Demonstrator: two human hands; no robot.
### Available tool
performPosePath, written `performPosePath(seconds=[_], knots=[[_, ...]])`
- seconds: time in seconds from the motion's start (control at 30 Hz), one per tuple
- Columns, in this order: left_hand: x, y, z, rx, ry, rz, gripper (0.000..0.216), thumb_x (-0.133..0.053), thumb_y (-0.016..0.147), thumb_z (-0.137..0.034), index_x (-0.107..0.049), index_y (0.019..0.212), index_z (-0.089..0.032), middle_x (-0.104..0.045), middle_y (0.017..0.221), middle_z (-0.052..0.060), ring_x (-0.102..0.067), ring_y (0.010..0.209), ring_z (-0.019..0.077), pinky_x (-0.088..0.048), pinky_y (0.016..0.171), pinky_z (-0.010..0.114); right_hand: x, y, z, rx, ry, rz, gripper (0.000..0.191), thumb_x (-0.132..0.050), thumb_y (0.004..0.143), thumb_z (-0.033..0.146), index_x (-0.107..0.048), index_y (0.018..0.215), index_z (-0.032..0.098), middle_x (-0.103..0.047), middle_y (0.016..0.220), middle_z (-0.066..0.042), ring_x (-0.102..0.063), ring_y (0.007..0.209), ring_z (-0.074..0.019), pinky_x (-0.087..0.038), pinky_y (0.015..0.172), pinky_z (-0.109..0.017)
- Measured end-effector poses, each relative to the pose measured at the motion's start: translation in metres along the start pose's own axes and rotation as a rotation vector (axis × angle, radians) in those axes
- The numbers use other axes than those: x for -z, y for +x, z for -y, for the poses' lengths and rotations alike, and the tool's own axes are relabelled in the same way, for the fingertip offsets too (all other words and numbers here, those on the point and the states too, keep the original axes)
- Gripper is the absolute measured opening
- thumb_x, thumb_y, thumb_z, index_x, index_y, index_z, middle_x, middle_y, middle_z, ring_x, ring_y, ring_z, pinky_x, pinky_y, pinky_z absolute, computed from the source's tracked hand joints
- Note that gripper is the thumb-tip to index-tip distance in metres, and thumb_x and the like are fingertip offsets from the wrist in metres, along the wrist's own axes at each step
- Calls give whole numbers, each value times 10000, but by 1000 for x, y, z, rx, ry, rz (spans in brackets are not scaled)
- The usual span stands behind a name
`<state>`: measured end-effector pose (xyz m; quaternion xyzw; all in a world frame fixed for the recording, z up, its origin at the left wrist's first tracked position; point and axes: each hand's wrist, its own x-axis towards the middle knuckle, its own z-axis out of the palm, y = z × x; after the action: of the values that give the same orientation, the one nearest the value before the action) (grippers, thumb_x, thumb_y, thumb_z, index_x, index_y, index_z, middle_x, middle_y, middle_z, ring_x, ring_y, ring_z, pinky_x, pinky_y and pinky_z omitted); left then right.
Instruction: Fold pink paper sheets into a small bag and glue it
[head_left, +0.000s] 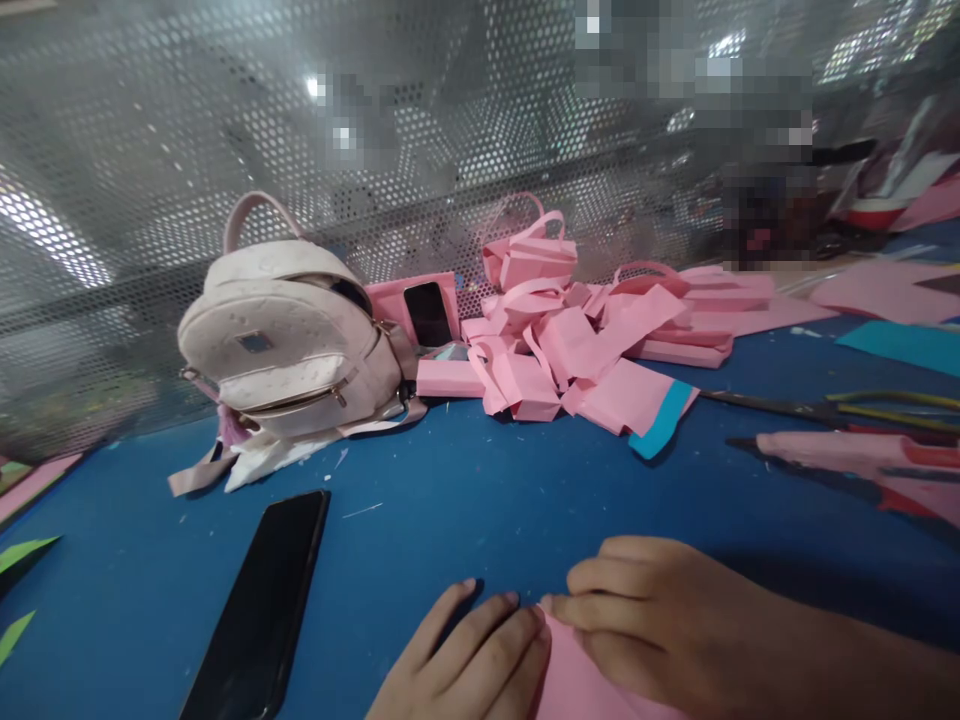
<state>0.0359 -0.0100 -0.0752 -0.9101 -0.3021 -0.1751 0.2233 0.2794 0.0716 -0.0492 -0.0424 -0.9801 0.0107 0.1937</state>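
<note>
At the bottom of the view lies a sheet of pink paper (577,675), its lower part cut off by the frame. My left hand (472,655) rests at the paper's left edge, fingers stretched out and slightly bent, with the index finger apart from the others. Over the right side of the paper, my right hand (660,625) has its fingers curled together, pinching the paper near its top corner. The two hands almost touch there. My right thumb is hidden.
A black phone (259,610) lies left on the blue table (420,500). Behind stand a pale backpack (300,340), another phone (427,313) and a heap of folded pink paper pieces (570,340). Scissors (795,405) and a pink glue gun (832,450) lie right. A perforated metal panel (420,130) backs the table.
</note>
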Motion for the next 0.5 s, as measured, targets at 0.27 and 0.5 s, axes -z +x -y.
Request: performPosePath(seconds=[0.27,0.5], knots=[[-4,5,-9,78,-18,-88,332,-455,1000,-262,-571,1305,-316,-697,1118,-49,-612,1086,130,-264,1169,364,17,1,-2,-37,87,114,166,-539,944,288,-670,903,194,-704,935,-33,-573,818,-169,-400,705,-334],[6,9,-5,65,-54,-11,408,-430,979,-470,-495,1369,-368,-643,1117,13,-579,1078,170,-334,1102,406,17,0,-2,-67,166,86,231,-471,968,238,-663,845,199,-703,978,-31,-567,881,-170,-384,746,-331]])
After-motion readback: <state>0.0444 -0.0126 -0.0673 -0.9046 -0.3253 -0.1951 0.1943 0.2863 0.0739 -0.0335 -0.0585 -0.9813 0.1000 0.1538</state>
